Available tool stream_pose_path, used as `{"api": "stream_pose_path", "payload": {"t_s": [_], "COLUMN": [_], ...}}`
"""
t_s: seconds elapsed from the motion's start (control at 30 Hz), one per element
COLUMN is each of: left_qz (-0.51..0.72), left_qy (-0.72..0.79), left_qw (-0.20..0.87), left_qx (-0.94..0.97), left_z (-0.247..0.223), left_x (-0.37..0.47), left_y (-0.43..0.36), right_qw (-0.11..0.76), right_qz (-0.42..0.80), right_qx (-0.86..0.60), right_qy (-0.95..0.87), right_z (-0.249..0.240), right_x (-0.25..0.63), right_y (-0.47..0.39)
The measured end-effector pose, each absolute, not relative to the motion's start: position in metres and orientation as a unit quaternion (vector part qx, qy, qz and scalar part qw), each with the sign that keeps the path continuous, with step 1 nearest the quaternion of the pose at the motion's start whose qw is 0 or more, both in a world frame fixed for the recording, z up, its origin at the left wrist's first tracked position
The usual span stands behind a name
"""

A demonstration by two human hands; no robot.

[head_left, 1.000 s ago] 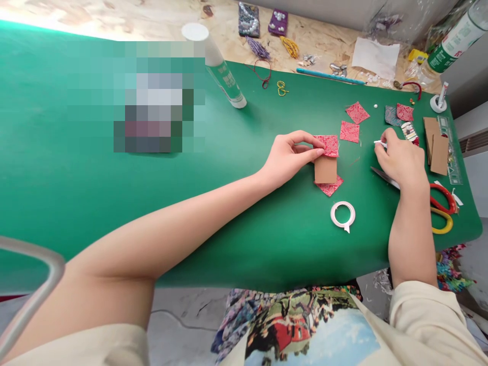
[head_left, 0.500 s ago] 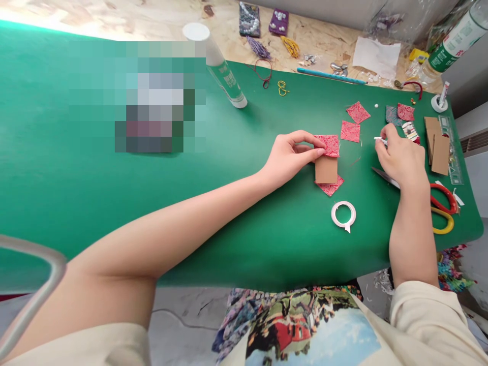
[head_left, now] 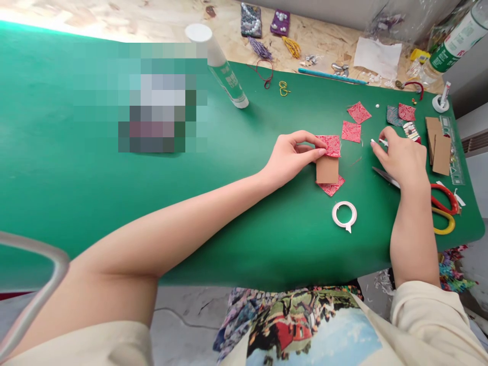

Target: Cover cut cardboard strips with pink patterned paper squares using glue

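On a green tabletop (head_left: 267, 239), the left hand (head_left: 287, 155), thumb and forefinger brought together, pinches the left edge of a red patterned fabric square (head_left: 332, 146). The square reaches toward three o'clock from those fingertips and overlaps a brown cardboard piece (head_left: 327, 170) at its six o'clock side; the visible cardboard is nearly square, with no clear long axis. Another red swatch (head_left: 331, 190) peeks out beneath. The right hand (head_left: 406, 155) is farther off, the fabric at its nine o'clock; its fingers curl nearly closed around a white sliver (head_left: 383, 143), though I cannot tell whether it is gripped
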State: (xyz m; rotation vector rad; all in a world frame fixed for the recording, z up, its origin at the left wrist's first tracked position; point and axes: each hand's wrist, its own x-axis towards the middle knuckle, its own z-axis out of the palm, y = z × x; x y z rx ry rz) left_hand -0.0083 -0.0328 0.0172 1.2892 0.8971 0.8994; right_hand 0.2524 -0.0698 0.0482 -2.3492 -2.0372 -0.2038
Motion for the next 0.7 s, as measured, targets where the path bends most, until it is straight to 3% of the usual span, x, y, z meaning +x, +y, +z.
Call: {"api": "stream_pose_path", "payload": {"t_s": [0.17, 0.37, 0.7], "left_qz": [0.397, 0.395, 0.394], "left_qy": [0.381, 0.387, 0.388], "left_qw": [0.624, 0.628, 0.627], "left_qx": [0.555, 0.548, 0.549], "left_z": [0.018, 0.019, 0.017], "left_x": [-0.008, -0.008, -0.01], "left_y": [-0.033, -0.033, -0.032], "right_qw": [0.033, 0.239, 0.418], "right_qz": [-0.025, 0.094, 0.28], "right_qx": [-0.792, -0.718, -0.545], "right_qy": [-0.609, -0.647, -0.67], "right_z": [0.057, 0.052, 0.058], "right_x": [0.245, 0.246, 0.203], "right_y": [-0.071, -0.069, -0.082]}}
